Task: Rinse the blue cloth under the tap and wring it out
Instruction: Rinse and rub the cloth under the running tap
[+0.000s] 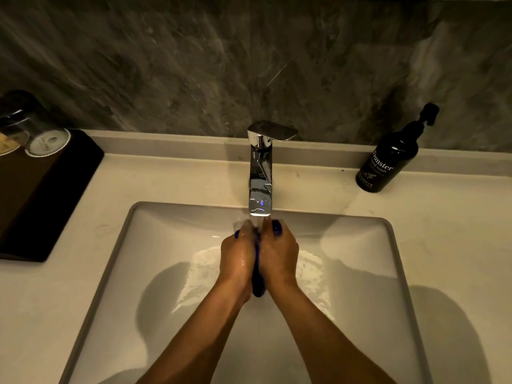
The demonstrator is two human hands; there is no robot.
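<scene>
The blue cloth (258, 284) is bunched into a narrow roll pressed between my two hands, over the white sink (122, 236). Only strips of it show: a tail hanging below my wrists and bits at my fingertips. My left hand (237, 256) and my right hand (279, 253) are both closed on it, palms facing each other, directly under the spout of the chrome tap (260, 173). Water runs from the spout onto my fingers and the cloth, and wet patches spread across the basin below.
A black hand wash bottle (388, 159) stands on the counter at the back right. At the left, a dark tray (50, 195) carries upturned glasses (36, 131). A grey stone wall rises behind the counter.
</scene>
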